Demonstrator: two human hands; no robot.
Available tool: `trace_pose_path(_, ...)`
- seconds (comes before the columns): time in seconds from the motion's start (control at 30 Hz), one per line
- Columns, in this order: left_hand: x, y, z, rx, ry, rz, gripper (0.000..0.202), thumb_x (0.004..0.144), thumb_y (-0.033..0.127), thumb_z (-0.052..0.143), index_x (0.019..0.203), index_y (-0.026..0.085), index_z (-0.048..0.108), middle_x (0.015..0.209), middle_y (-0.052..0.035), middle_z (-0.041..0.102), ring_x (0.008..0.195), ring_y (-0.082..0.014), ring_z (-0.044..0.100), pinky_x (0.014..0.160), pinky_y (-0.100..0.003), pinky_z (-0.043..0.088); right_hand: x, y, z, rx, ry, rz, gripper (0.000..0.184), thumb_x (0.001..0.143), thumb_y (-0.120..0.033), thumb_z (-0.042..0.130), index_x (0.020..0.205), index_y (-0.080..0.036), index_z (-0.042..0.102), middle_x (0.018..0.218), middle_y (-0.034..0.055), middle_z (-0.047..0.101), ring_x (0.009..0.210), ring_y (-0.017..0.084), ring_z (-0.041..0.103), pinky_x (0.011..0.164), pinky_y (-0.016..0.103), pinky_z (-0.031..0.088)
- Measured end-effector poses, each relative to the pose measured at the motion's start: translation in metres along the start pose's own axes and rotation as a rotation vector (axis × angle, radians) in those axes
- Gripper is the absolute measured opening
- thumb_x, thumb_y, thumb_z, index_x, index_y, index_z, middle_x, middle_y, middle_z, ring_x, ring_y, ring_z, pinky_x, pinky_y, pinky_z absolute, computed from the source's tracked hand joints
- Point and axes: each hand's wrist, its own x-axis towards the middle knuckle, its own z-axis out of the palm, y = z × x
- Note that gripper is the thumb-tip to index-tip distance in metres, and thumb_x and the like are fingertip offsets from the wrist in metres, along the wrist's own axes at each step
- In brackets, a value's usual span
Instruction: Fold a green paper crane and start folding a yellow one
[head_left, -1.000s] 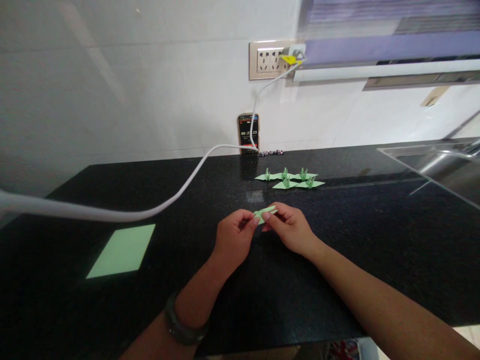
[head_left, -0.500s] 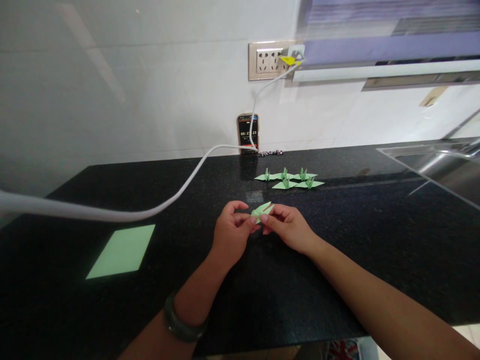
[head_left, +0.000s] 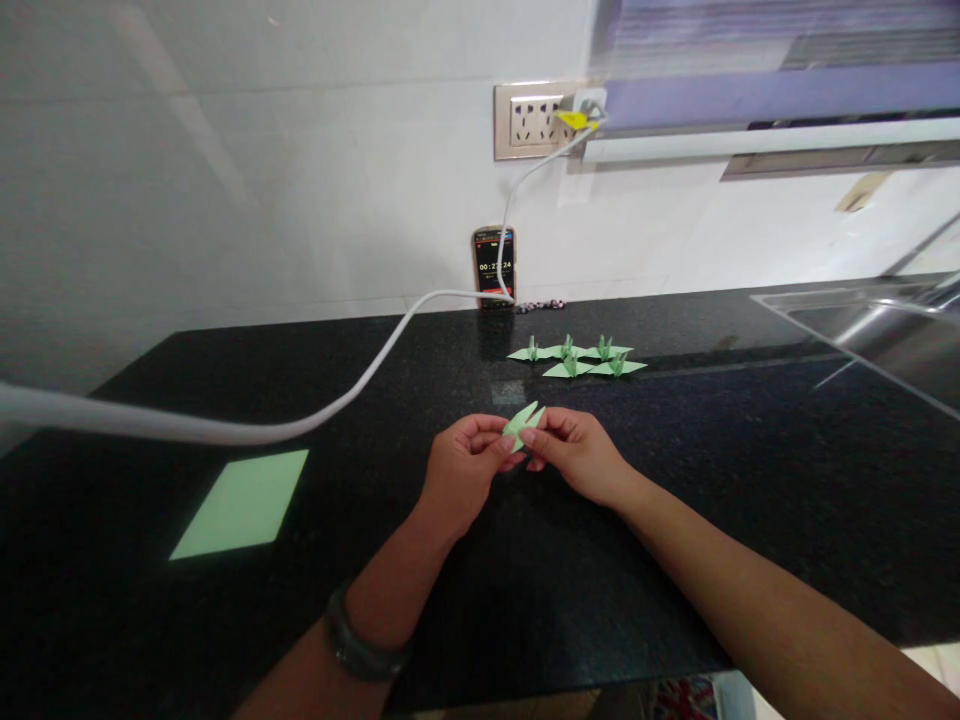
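Observation:
A small folded piece of pale green paper [head_left: 523, 424] is held above the dark counter, with two narrow points sticking up and away from me. My left hand [head_left: 466, 462] pinches its left side between thumb and fingers, and a dark bangle circles that wrist. On the other side, my right hand [head_left: 576, 452] grips the paper with its thumb on top. Beyond my hands stand several folded green paper cranes [head_left: 571, 366] in two short rows. Flat on the counter to the left lies green paper [head_left: 241, 505].
A phone [head_left: 495, 268] showing a timer leans on the tiled wall. Its white cable [head_left: 360, 385] sweeps across the left foreground and up to the wall socket [head_left: 534, 120]. A steel sink [head_left: 892, 330] is set into the black counter [head_left: 637, 620] at right.
My left index finger, lifted before, has come down against the folded paper. The paper's two points now show wider apart and tilt more upright.

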Motion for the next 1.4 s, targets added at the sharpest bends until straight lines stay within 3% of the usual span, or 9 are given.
trace_pose_path(0.17,-0.0004,-0.0003,0.0009,-0.011,-0.011,-0.014,0.028,0.061,0.026,0.067,0.083,0.012,0.056,0.067,-0.0021,0.066,0.057,-0.0119,0.062,0.06,-0.024,0.05,-0.0004,-0.0016,0.0007,-0.011,0.019,0.002,0.022,0.075,-0.035,0.054,0.068,-0.014,0.053,0.057,-0.0003,0.055,0.048,0.008,0.048,0.046,0.02,0.04)
trace_pose_path(0.43,0.0018,-0.0018,-0.002,0.11,0.019,-0.039,0.027,0.063,0.034,0.065,0.077,0.012,0.059,0.064,-0.0034,0.064,0.058,-0.0132,0.061,0.055,-0.023,0.048,-0.0009,0.0039,0.0025,-0.209,0.077,-0.055,0.022,0.075,-0.034,0.053,0.063,-0.016,0.053,0.056,-0.0002,0.054,0.049,0.009,0.048,0.045,0.021,0.039)
trace_pose_path(0.67,0.003,-0.0034,-0.0013,0.05,0.028,0.012,0.02,0.063,0.031,0.064,0.069,0.013,0.059,0.06,-0.0002,0.062,0.054,-0.0104,0.058,0.056,-0.023,0.048,-0.0018,-0.0023,0.0035,-0.032,-0.03,0.014,0.02,0.072,-0.036,0.057,0.067,-0.016,0.054,0.059,0.0002,0.057,0.051,0.01,0.051,0.045,0.021,0.04)
trace_pose_path(1.0,0.0009,-0.0039,-0.0007,0.114,0.006,0.14,0.014,0.067,0.026,0.061,0.067,0.013,0.059,0.057,0.0024,0.056,0.054,-0.0079,0.052,0.055,-0.02,0.043,-0.004,-0.0012,0.0095,-0.029,0.014,0.004,0.016,0.075,-0.03,0.053,0.07,-0.015,0.052,0.062,-0.0006,0.054,0.046,0.007,0.047,0.045,0.02,0.041)
trace_pose_path(1.2,0.0015,-0.0039,-0.0014,0.025,-0.037,0.069,0.016,0.067,0.029,0.061,0.07,0.014,0.058,0.06,0.0017,0.058,0.055,-0.0086,0.053,0.058,-0.022,0.044,-0.0022,0.0021,0.0088,-0.043,0.03,0.022,0.018,0.075,-0.032,0.053,0.069,-0.015,0.052,0.064,0.001,0.057,0.047,0.008,0.048,0.044,0.02,0.041)
trace_pose_path(1.4,0.0011,-0.0007,-0.0016,0.076,-0.049,0.064,0.015,0.066,0.027,0.062,0.07,0.013,0.057,0.061,0.0007,0.059,0.056,-0.0081,0.053,0.058,-0.021,0.044,-0.002,0.0014,0.0077,-0.015,0.015,0.017,0.019,0.073,-0.033,0.055,0.066,-0.015,0.051,0.063,0.0004,0.057,0.046,0.007,0.048,0.043,0.02,0.04)
